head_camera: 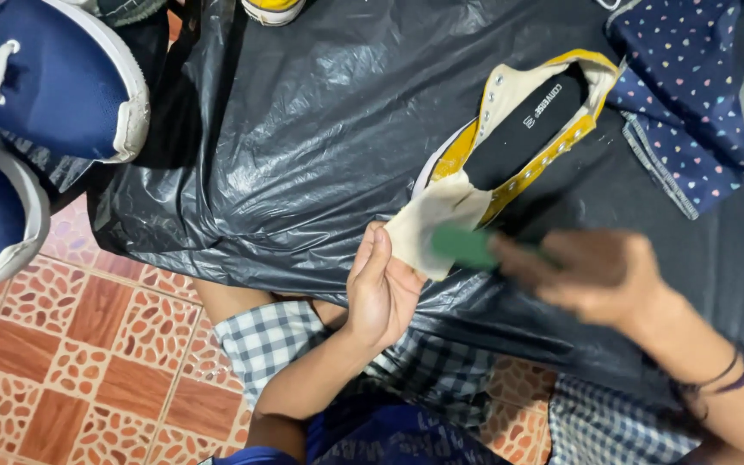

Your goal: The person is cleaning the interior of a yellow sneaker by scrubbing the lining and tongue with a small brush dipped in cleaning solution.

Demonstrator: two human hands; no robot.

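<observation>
A yellow canvas shoe [523, 129] with a black insole lies on black plastic sheeting [303, 129]. Its cream tongue [428, 224] is pulled out toward me. My left hand [381, 288] pinches the end of that tongue and holds it flat. My right hand [600, 271], blurred by motion, grips a green brush [467, 245] whose head rests on the tongue.
Two blue sneakers with white soles [53, 77] sit at the upper left, partly on the patterned tile floor [71, 344]. A navy cloth with small coloured hearts [691, 95] lies at the upper right. Another yellow shoe toe [273, 10] shows at the top edge.
</observation>
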